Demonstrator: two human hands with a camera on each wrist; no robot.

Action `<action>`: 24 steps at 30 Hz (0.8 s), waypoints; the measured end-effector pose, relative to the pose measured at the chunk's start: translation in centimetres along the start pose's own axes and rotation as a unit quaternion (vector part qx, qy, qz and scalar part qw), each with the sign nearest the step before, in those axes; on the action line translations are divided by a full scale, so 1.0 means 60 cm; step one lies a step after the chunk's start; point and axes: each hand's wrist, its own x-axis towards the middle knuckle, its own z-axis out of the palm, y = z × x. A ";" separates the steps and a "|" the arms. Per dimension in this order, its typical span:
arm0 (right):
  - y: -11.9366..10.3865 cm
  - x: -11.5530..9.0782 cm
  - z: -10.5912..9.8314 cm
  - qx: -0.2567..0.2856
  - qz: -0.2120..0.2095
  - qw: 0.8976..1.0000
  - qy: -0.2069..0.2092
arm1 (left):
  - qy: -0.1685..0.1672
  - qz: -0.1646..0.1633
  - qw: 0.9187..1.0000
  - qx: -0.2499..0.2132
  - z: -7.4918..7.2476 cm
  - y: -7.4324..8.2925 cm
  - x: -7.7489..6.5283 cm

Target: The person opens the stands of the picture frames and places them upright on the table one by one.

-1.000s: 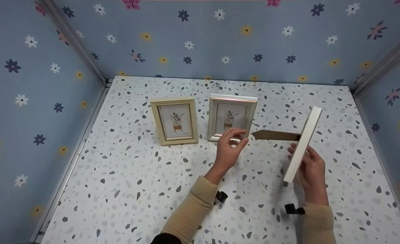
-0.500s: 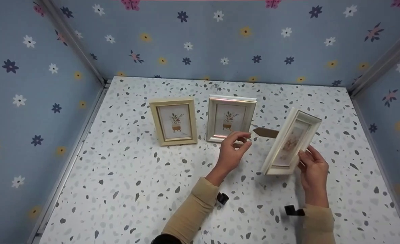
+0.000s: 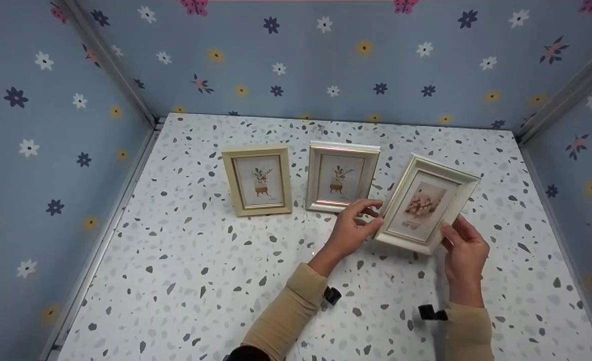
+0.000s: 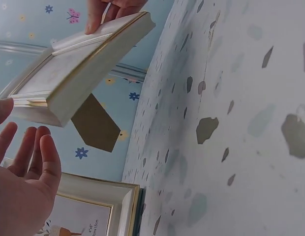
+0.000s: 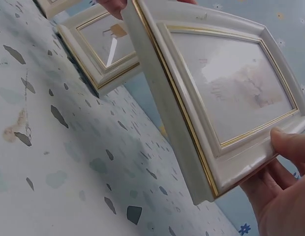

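My right hand (image 3: 465,255) grips a cream-white picture frame (image 3: 426,205) by its lower right edge, thumb on the front. The frame is tilted, its pink flower picture facing me. At its left edge is my left hand (image 3: 351,228), thumb by the rim and fingers loosely bent. In the left wrist view, a gap shows between the fingertips (image 4: 48,145) and the frame, and a brown stand flap (image 4: 97,125) sticks out behind it. A silvery-white frame (image 3: 343,175) with a potted-plant picture stands just beyond my left hand.
A pale gold frame (image 3: 261,180) stands to the left of the silvery one, also with a plant picture. All this is on a white speckled tabletop (image 3: 200,281). Blue flowered walls (image 3: 306,55) enclose the back and both sides.
My right hand has turned the held frame from edge-on to face me, and its stand flap is now hidden in the head view. My left hand has moved right to the frame's edge.
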 end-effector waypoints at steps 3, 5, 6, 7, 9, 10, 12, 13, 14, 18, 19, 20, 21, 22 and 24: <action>0.000 0.000 0.001 -0.011 -0.013 1.000 0.009 | -0.026 -0.007 1.000 0.005 0.001 -0.003 0.001; 0.001 0.000 0.001 -0.021 -0.027 0.999 0.014 | -0.044 -0.010 0.999 0.013 0.003 -0.007 0.002; 0.001 -0.001 0.001 -0.027 -0.035 0.999 0.015 | -0.052 -0.012 0.998 0.018 0.004 -0.009 0.002; 0.002 -0.001 0.001 -0.037 -0.045 0.998 0.018 | -0.059 -0.014 0.998 0.024 0.004 -0.011 0.002; 0.004 -0.002 0.001 -0.055 -0.063 0.996 0.024 | -0.069 -0.020 0.997 0.028 0.007 -0.015 0.002; 0.004 -0.002 0.001 -0.062 -0.070 0.995 0.028 | -0.073 -0.024 0.997 0.027 0.009 -0.017 0.002; 0.005 -0.003 0.001 -0.074 -0.083 0.993 0.033 | -0.075 -0.035 0.996 0.018 0.013 -0.021 0.003; 0.006 -0.003 0.001 -0.079 -0.088 0.992 0.035 | -0.076 -0.040 0.996 0.012 0.015 -0.023 0.003; 0.007 -0.003 0.002 -0.081 -0.091 0.992 0.037 | -0.076 -0.045 0.996 0.005 0.017 -0.024 0.003; 0.011 -0.002 0.004 -0.091 -0.103 0.990 0.042 | -0.075 -0.072 0.994 -0.016 0.026 -0.028 0.007; 0.012 -0.001 0.004 -0.091 -0.105 0.989 0.044 | -0.075 -0.077 0.994 -0.019 0.028 -0.028 0.008; 0.014 -0.001 0.004 -0.089 -0.107 0.989 0.045 | -0.074 -0.082 0.994 -0.022 0.030 -0.028 0.010; 0.015 0.000 0.005 -0.087 -0.109 0.989 0.046 | -0.072 -0.087 0.993 -0.026 0.032 -0.028 0.011; 0.017 0.001 0.005 -0.082 -0.110 0.989 0.047 | -0.071 -0.088 0.993 -0.029 0.033 -0.029 0.013; 0.019 0.004 0.006 -0.073 -0.112 0.990 0.054 | -0.070 -0.087 0.993 -0.032 0.036 -0.029 0.016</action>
